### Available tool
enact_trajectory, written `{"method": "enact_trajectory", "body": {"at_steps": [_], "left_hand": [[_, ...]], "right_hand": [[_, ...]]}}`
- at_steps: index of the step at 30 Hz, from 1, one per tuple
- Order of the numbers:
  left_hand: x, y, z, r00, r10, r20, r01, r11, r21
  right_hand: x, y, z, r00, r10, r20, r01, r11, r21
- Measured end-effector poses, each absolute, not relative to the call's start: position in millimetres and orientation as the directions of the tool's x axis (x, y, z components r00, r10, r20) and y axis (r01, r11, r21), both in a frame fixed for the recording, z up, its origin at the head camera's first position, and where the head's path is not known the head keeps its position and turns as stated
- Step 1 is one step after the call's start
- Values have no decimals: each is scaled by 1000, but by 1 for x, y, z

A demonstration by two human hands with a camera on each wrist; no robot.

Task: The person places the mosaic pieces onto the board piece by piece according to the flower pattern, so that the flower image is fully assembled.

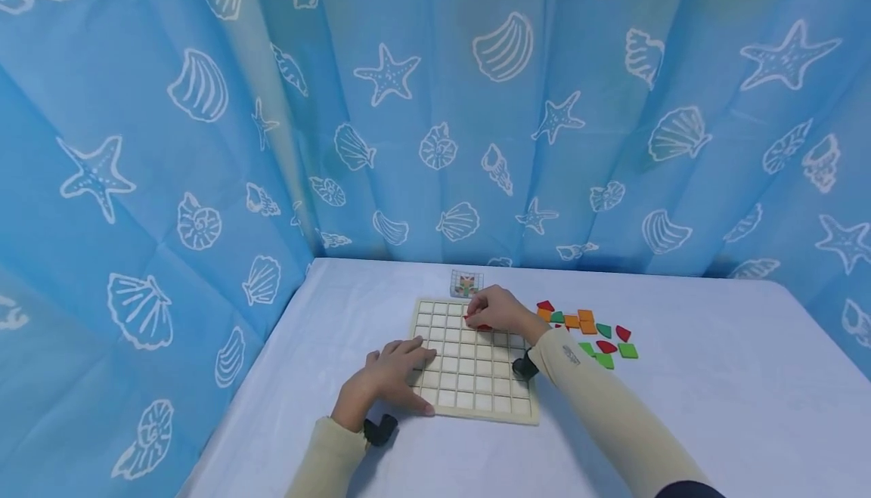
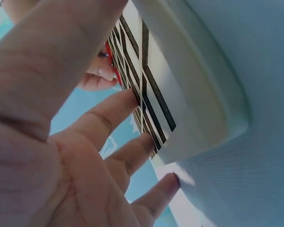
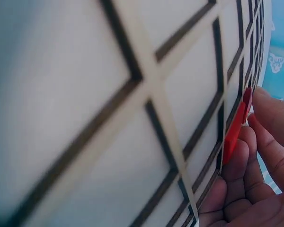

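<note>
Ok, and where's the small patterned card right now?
In the head view, the patterned card lies on the white table just beyond the grid board's far edge, slightly left of the right hand.

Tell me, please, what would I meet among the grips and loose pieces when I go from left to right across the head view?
Left grip → right grip → lowest orange square → dark green piece → rightmost bright green square.
</note>
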State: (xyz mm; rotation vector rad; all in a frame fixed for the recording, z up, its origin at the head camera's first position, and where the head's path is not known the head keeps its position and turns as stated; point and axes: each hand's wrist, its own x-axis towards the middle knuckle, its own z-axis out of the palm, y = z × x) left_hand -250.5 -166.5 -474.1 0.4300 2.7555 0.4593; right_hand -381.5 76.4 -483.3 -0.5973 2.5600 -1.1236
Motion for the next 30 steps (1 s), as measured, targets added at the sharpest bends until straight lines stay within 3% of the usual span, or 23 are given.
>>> {"method": "enact_trajectory", "body": {"at_steps": [11,21,30], "left_hand": [[-249,-163,-477,-916,311,-253,216,914,343],[-242,-162,-474,-906,325,-272,210,901,379],[-247,-163,-468,-912,313,-265,204,907,369]], "right_hand": [[-382,99,-475,-878,-479,1,-325,594,-736],[-385,128,-479,-928,-367,-73,-214,681,-701],[-389,155,-470,-945,-322,-49,-199,689,-697]]}}
